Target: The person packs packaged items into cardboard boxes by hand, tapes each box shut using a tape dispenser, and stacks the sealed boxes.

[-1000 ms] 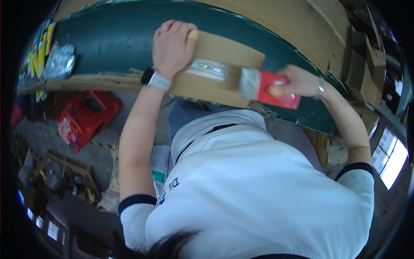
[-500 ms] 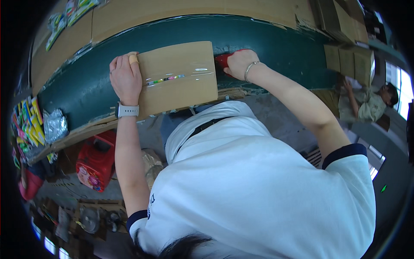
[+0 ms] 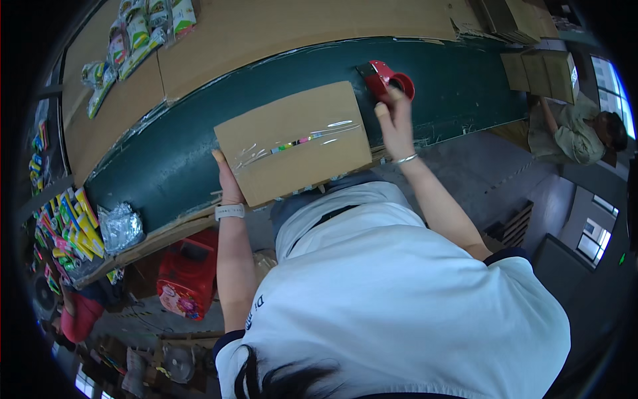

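Your left grip (image 3: pixel 230 183) touches the taped carton (image 3: pixel 292 163) on its right, closure hidden; your blurred right grip (image 3: pixel 398 130), clamped or apart unclear, meets a red tape dispenser (image 3: pixel 379 74) ahead.

So the left end of the green bench (image 3: pixel 458 86) is a total mess: a heap of yellow, green and blue packets (image 3: pixel 83 229), with a shiny, silvery plastic bundle (image 3: pixel 121 227) just beside it, plus more bagged packets (image 3: pixel 138 40) lying on the big cardboard sheet (image 3: pixel 319 33) along the back. Down on the floor there's a red plastic seat (image 3: pixel 183 279) with a flowery panel. Way over right you've got a few cartons (image 3: pixel 537 74) in a row, somebody in a pale shirt (image 3: pixel 575 136) near them, and a bright window (image 3: pixel 595 239).
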`<state>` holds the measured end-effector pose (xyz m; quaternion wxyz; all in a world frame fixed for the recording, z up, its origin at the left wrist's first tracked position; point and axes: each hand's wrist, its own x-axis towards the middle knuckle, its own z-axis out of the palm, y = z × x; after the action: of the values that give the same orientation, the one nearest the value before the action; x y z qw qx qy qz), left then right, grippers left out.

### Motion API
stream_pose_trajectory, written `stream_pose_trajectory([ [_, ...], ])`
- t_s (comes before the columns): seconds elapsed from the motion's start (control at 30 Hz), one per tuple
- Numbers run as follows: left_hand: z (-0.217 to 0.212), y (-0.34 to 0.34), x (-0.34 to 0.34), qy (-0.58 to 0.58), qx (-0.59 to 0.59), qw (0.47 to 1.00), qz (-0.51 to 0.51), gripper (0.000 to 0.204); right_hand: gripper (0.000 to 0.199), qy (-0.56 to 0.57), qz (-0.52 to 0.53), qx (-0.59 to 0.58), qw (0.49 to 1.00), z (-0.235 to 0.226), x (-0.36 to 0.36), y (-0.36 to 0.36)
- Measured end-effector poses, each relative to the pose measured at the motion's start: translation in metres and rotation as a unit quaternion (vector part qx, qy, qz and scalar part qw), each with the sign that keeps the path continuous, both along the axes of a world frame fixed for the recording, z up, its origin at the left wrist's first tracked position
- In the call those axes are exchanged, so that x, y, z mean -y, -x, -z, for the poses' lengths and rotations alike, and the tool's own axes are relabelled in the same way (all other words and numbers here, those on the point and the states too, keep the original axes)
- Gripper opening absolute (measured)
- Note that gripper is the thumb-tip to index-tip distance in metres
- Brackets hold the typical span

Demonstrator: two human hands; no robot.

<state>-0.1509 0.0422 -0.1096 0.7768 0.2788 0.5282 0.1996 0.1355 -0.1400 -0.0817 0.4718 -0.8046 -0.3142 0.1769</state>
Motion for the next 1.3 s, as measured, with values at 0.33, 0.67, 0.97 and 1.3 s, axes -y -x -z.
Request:
stream_pose_trajectory([
  [0.33,0.002,0.015,0.001,0.056,0.254,0.965,0.024,0.062,0.058,-0.082,0.033,-0.608,0.789,0.033,-0.02,0.038],
  [0.67,-0.108,-0.188,0.053,0.014,0.24,0.961,0.139,0.061,0.051,-0.278,0.087,-0.165,0.942,-0.103,0.091,-0.096],
  [0.97,0.007,-0.501,0.224,-0.167,0.159,0.957,0.179,0.079,0.031,-0.148,0.418,-0.079,0.893,0.007,0.267,-0.348],
  [1.3,-0.02,-0.66,0.243,-0.252,0.052,0.883,0.393,0.074,0.063,0.246,0.144,0.467,0.837,-0.098,0.037,-0.543],
])
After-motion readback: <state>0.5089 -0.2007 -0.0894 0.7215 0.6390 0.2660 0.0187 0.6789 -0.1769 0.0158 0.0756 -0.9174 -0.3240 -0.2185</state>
